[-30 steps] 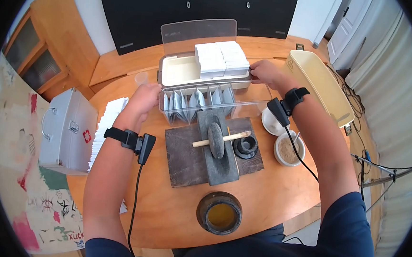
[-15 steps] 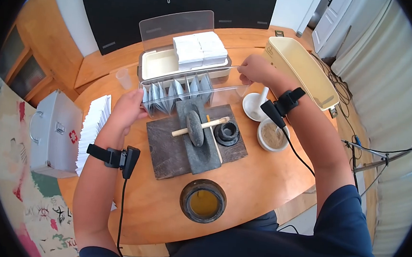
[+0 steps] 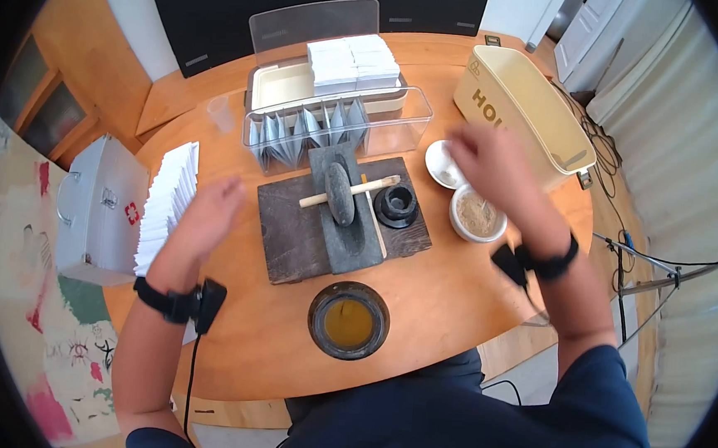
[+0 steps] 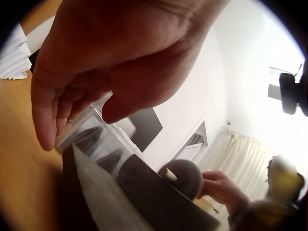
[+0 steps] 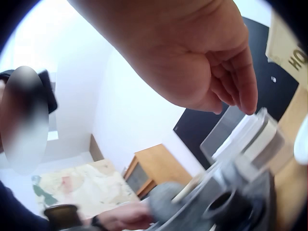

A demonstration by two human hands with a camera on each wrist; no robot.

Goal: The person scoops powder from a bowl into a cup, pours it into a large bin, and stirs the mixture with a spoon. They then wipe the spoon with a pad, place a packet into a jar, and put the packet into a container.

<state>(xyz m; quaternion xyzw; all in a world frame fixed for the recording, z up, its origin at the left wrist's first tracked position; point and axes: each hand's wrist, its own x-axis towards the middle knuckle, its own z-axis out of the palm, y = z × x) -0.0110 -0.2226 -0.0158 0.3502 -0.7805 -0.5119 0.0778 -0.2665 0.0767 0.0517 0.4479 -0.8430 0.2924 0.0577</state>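
My left hand [image 3: 214, 206] hovers over the table's left part, beside the folded white paper stack [image 3: 169, 202], fingers loosely bent and holding nothing. In the right wrist view, my right hand [image 5: 192, 62] has relaxed fingers and an empty palm. From the head it overlaps the edge of a small white dish [image 3: 443, 165]. Between the hands lies a stone grinding trough [image 3: 349, 244] on a dark board [image 3: 292, 228]; a stone wheel [image 3: 339, 193] with a wooden handle [image 3: 378, 184] rests in it. Behind stands a clear plastic bin [image 3: 399, 131] of grey-blue packets [image 3: 307, 129].
A dark pot [image 3: 349, 319] of yellow liquid stands near the front edge. On the right are a bowl of brown powder [image 3: 476, 215] and a cream bin [image 3: 533, 111]. A lidded box [image 3: 277, 89] with white paper stands behind, a metal case [image 3: 101, 214] at left.
Both hands have let go of the clear bin and drawn back toward the body. The bin has shifted slightly, and its right end now stands free of the right hand.
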